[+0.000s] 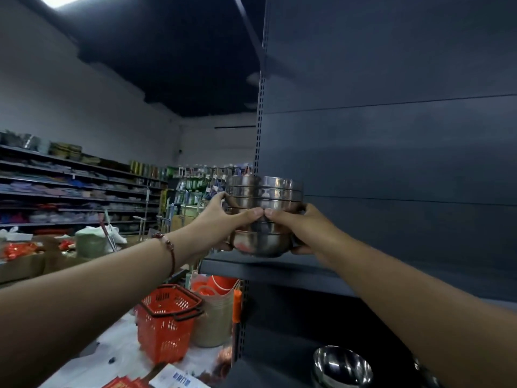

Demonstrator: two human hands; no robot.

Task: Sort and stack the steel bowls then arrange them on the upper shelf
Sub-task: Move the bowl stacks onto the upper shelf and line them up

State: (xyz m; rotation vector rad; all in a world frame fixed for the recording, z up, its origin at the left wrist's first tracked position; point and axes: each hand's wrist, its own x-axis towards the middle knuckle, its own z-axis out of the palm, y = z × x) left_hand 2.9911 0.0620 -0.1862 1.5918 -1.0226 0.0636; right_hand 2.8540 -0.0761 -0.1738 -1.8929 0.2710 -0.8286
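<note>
A stack of several nested steel bowls (pixel 264 197) is held up at the left end of the dark upper shelf (pixel 279 271), its bottom bowl at or just above the shelf surface. My left hand (pixel 223 219) grips the stack's left side, thumb across the front. On the right side my right hand (pixel 296 225) grips it, and the two thumbs meet at the middle. Another steel bowl (pixel 342 365) lies on a lower shelf at the bottom right, partly behind my right forearm.
The shelf unit's dark back panel (pixel 391 163) rises behind the stack, with a slotted upright (pixel 258 135) at its left. Red shopping baskets (pixel 167 317) and a beige bucket (pixel 215 317) stand on the floor to the left. Stocked store shelves (pixel 70 191) line the far wall.
</note>
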